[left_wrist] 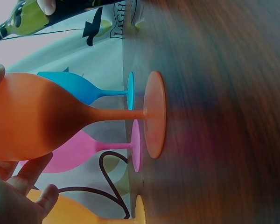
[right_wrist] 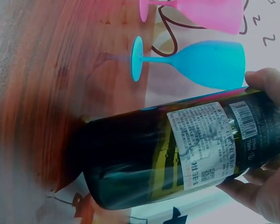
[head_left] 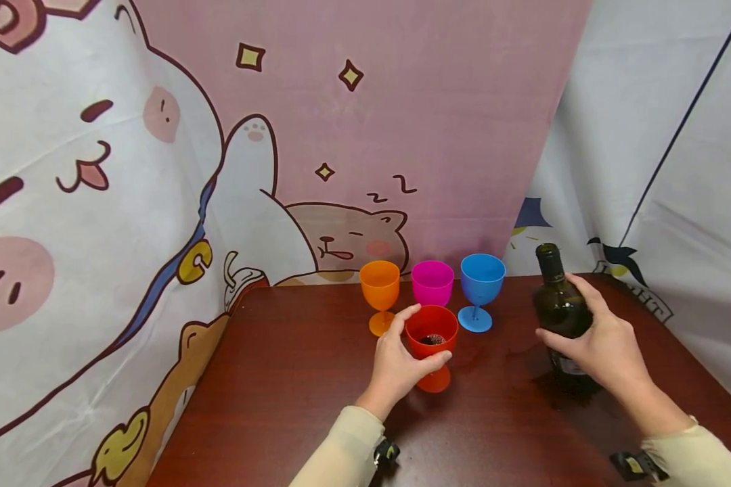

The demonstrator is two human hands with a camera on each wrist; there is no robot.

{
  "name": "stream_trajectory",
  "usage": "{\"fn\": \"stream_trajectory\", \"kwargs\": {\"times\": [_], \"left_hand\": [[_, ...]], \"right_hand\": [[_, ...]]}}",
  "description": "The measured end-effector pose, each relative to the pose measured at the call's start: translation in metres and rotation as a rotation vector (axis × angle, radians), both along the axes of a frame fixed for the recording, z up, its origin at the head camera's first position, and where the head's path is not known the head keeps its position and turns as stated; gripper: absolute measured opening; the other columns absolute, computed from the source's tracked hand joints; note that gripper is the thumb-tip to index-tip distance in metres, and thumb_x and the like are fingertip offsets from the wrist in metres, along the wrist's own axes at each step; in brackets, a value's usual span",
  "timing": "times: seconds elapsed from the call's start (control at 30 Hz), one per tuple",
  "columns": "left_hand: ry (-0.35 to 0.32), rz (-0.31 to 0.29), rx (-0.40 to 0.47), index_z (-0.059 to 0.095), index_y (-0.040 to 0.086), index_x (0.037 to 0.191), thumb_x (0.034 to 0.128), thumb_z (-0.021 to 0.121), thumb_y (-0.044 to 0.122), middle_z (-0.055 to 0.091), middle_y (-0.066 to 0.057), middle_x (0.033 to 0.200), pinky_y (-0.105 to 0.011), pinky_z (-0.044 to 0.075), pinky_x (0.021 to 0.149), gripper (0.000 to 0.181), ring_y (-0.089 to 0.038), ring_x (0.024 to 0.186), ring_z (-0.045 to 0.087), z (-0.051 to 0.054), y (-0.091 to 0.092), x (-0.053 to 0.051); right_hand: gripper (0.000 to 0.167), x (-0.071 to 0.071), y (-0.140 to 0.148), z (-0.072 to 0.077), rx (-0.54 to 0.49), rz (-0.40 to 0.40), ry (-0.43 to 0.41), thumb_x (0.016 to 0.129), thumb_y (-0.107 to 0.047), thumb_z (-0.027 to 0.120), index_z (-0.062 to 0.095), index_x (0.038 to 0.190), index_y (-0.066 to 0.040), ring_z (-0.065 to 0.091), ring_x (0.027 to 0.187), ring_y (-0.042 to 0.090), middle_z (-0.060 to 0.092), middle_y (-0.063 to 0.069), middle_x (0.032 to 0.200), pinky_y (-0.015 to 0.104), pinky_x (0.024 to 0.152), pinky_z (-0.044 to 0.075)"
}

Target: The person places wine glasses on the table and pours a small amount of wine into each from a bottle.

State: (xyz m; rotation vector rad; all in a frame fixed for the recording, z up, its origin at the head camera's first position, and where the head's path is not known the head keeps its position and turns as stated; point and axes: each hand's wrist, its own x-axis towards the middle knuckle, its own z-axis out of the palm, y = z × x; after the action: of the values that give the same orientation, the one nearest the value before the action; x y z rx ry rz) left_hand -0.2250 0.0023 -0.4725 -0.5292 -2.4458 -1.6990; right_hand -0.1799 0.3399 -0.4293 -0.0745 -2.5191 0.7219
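Nearest, two cream sleeves (head_left: 341, 453) reach in over the dark reddish-brown counter (head_left: 268, 392), a small black device (head_left: 386, 452) by the left cuff and another at the right. The left hand (head_left: 392, 365) grasps the red goblet (head_left: 434, 379), thumb and fingers curved round its bowl, fingertips close to the rim. This goblet is upright in front of the others, with some dark liquid (head_left: 431, 340) low inside.

Well apart to the right, the right hand (head_left: 612, 345) grips a dark green bottle (head_left: 557, 308), fingers and thumb round its body, the open-looking neck upward and leaning a little left. A white printed label (right_wrist: 205, 144) shows in the right wrist view; whether the base touches the counter, I cannot tell.

Farther back, three goblets stand upright in a row: orange goblet (head_left: 380, 281) at left, pink goblet (head_left: 432, 277) just behind the red one, blue goblet (head_left: 482, 277) at right. Beyond the counter hangs a pink and white cloth (head_left: 438, 135) printed with cartoon animals.
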Motion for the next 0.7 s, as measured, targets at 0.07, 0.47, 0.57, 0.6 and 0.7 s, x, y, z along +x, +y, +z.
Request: {"fn": "stream_trajectory", "kwargs": {"times": [0.07, 0.47, 0.57, 0.6, 0.7], "left_hand": [[0.012, -0.003, 0.002, 0.047, 0.039, 0.153, 0.0808, 0.094, 0.039, 0.065, 0.011, 0.142, -0.025, 0.059, 0.096, 0.087, -0.013, 0.127, 0.061, 0.000, 0.000, -0.001], [0.027, -0.008, -0.003, 0.046, 0.038, 0.154, 0.0815, 0.094, 0.038, 0.064, 0.010, 0.144, -0.026, 0.059, 0.097, 0.087, -0.015, 0.129, 0.062, 0.002, -0.003, -0.002], [0.020, -0.007, -0.008, 0.046, 0.039, 0.154, 0.0814, 0.094, 0.038, 0.064, 0.011, 0.144, -0.025, 0.060, 0.097, 0.087, -0.014, 0.129, 0.062, 0.001, -0.003, 0.000], [0.017, -0.006, -0.009, 0.046, 0.039, 0.154, 0.0813, 0.094, 0.038, 0.064, 0.011, 0.143, -0.025, 0.060, 0.096, 0.087, -0.014, 0.129, 0.062, 0.001, -0.003, 0.001], [0.012, -0.010, -0.011, 0.046, 0.037, 0.155, 0.0814, 0.094, 0.038, 0.064, 0.011, 0.143, -0.024, 0.060, 0.095, 0.088, -0.014, 0.128, 0.062, 0.001, -0.002, 0.001]], "right_hand": [[0.120, 0.002, 0.004, -0.001, -0.023, -0.025, -0.004, 0.073, -0.034, 0.099, 0.028, 0.169, -0.028, 0.063, 0.097, 0.066, 0.061, 0.042, 0.131, 0.075, 0.074, 0.051], [0.117, 0.015, 0.029, -0.009, -0.202, -0.122, -0.031, 0.080, -0.035, 0.094, 0.021, 0.171, -0.028, 0.052, 0.123, 0.066, 0.050, 0.040, 0.152, 0.077, 0.091, 0.041], [0.116, 0.021, 0.036, -0.012, -0.263, -0.137, -0.035, 0.081, -0.033, 0.093, 0.021, 0.171, -0.029, 0.047, 0.134, 0.064, 0.044, 0.035, 0.160, 0.078, 0.101, 0.036], [0.116, 0.024, 0.038, -0.013, -0.272, -0.150, -0.038, 0.081, -0.033, 0.093, 0.021, 0.171, -0.031, 0.046, 0.136, 0.062, 0.043, 0.033, 0.162, 0.075, 0.104, 0.035], [0.115, 0.030, 0.043, -0.017, -0.300, -0.178, -0.033, 0.081, -0.031, 0.093, 0.021, 0.171, -0.034, 0.042, 0.143, 0.056, 0.040, 0.029, 0.165, 0.070, 0.114, 0.031]]}}
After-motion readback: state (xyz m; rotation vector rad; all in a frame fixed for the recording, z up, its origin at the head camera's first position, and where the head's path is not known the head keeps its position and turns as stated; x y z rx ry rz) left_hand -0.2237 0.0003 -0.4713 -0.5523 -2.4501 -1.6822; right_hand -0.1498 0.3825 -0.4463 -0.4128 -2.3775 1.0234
